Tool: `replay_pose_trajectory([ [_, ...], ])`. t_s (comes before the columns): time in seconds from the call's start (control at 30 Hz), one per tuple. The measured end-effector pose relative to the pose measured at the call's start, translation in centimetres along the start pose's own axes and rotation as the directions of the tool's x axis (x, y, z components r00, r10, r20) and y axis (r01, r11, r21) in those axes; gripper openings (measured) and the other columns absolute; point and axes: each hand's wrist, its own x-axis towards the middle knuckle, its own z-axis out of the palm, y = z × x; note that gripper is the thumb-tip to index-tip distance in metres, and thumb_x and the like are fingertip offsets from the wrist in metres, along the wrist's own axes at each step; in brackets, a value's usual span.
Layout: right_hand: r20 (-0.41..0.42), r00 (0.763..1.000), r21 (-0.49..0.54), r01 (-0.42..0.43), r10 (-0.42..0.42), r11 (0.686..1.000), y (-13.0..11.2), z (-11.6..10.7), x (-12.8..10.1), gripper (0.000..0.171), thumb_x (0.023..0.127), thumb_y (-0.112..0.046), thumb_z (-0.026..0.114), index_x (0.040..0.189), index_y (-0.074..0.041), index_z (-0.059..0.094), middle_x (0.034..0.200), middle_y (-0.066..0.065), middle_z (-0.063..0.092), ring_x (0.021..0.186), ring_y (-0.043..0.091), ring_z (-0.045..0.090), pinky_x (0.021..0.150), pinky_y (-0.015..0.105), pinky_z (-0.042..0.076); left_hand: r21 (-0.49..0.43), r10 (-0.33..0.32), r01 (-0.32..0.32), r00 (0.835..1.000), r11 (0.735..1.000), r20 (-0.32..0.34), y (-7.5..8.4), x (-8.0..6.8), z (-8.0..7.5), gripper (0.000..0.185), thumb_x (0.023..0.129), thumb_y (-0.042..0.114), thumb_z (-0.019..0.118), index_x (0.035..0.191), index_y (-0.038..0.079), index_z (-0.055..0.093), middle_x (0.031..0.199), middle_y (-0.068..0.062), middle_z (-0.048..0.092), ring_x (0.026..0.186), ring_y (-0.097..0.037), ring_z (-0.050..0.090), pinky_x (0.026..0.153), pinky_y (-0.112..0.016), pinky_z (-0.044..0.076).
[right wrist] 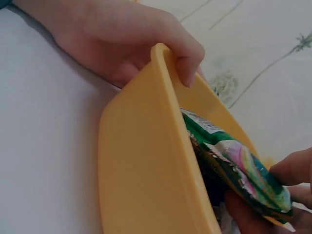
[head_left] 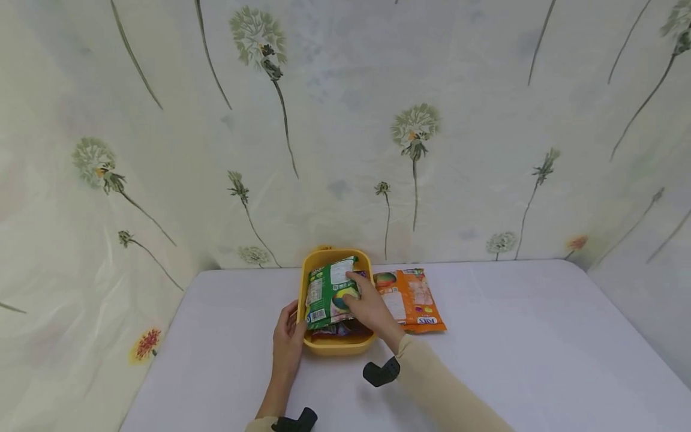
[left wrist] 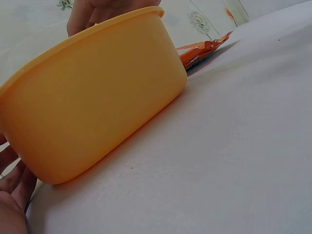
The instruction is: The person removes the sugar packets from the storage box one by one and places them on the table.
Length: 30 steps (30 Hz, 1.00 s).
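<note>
Head view: from above, looking forward and down; table (head_left: pixel 486 336) below, wall beyond; tub (head_left: pixel 336 347) far off, at 6 o'clock of centre.
Left wrist view: at table height, just beside the tub's (left wrist: pixel 92 107) outer wall, facing along the table; orange packet (left wrist: pixel 202 48) at 1 o'clock.
Right wrist view: very near, over the tub's (right wrist: pixel 146 161) rim, looking in; green packet (right wrist: pixel 234 165) at 4 o'clock.
Shared: all three show the tub; both wrist views show the left hand (right wrist: pixel 122 39) at it.
</note>
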Motion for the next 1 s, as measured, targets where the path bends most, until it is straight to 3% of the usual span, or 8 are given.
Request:
replay_pose_trajectory([
  [0.23, -0.059, 0.996, 0.018, 0.063, -0.061, 0.998, 0.5, 0.3, -0.2, 0.054, 0.090, -0.020, 0.060, 0.141, -0.021, 0.043, 0.149, 0.008, 0.037, 0.130, 0.029, 0.043, 0.108, 0.052, 0.036, 0.027, -0.016, 0.016, 1.000, 0.999, -0.011, 2.0, -1.0, -0.1, 0.044, 0.091, 0.004, 0.050, 0.134, 0.004, 0.047, 0.135, -0.015, 0.053, 0.125, -0.028, 0.053, 0.103, -0.037, 0.044],
  [0.33, -0.069, 0.994, 0.041, 0.082, -0.079, 0.996, 0.7, 0.4, -0.2, 0.054, 0.089, -0.020, 0.062, 0.141, -0.021, 0.044, 0.149, 0.007, 0.038, 0.125, 0.027, 0.048, 0.106, 0.049, 0.040, 0.012, -0.013, 0.013, 1.000, 1.000, -0.005, 2.1, -1.1, -0.1, 0.044, 0.091, 0.003, 0.050, 0.134, 0.004, 0.046, 0.135, -0.016, 0.053, 0.125, -0.028, 0.053, 0.103, -0.039, 0.043],
  [0.53, -0.069, 0.993, 0.108, 0.098, -0.091, 0.989, 0.8, 0.4, -0.2, 0.053, 0.090, -0.019, 0.061, 0.141, -0.022, 0.044, 0.148, 0.005, 0.039, 0.103, 0.023, 0.062, 0.085, 0.038, 0.055, 0.000, -0.007, 0.007, 1.000, 1.000, 0.002, 2.0, -0.8, -0.2, 0.045, 0.090, 0.003, 0.051, 0.135, 0.005, 0.046, 0.135, -0.015, 0.052, 0.125, -0.027, 0.052, 0.103, -0.039, 0.044],
  [1.0, -0.032, 0.998, 0.291, 0.066, -0.059, 0.955, 0.4, -0.1, -0.7, 0.050, 0.093, -0.017, 0.056, 0.141, -0.027, 0.043, 0.142, 0.009, 0.045, 0.098, 0.023, 0.063, 0.076, 0.030, 0.056, -0.002, -0.007, 0.007, 1.000, 1.000, 0.007, 2.1, -0.6, -0.3, 0.045, 0.091, 0.004, 0.052, 0.135, 0.006, 0.047, 0.135, -0.014, 0.053, 0.124, -0.026, 0.053, 0.103, -0.037, 0.044],
])
